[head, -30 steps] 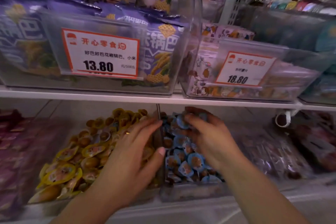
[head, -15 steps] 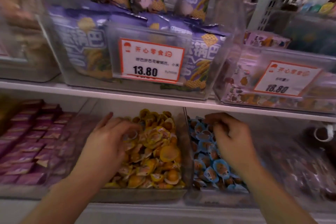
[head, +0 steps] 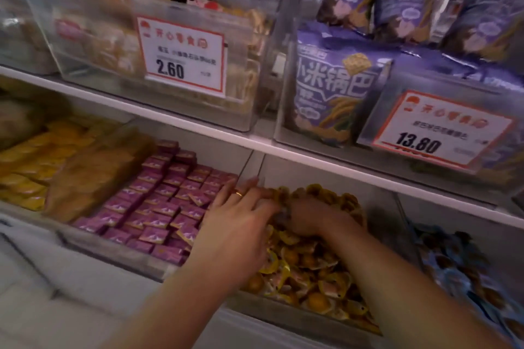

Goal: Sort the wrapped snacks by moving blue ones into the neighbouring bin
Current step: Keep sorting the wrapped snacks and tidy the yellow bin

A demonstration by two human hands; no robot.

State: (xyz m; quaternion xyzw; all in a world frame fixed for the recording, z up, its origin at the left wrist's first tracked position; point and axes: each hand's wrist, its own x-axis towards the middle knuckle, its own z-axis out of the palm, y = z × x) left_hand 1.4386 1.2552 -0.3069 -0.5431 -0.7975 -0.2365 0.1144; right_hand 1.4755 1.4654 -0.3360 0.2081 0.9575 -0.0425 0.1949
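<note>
The clear bin of yellow wrapped snacks sits in the middle of the lower shelf. The bin of blue wrapped snacks stands to its right, blurred. My left hand, with a ring on one finger, lies over the yellow bin's left side, its fingers stretched toward the back. My right hand is beside it, with fingers curled down into the yellow pile. A small dark bit shows between the two hands, too blurred to name. No blue snack is plainly visible in either hand.
A bin of purple square packets borders the yellow bin on the left, with orange packets further left. The white upper shelf edge hangs close above the hands and carries clear bins with price cards.
My right hand has left the blue bin and moved left into the yellow bin, meeting my left hand. The view has swung left, and the purple and orange bins now show.
</note>
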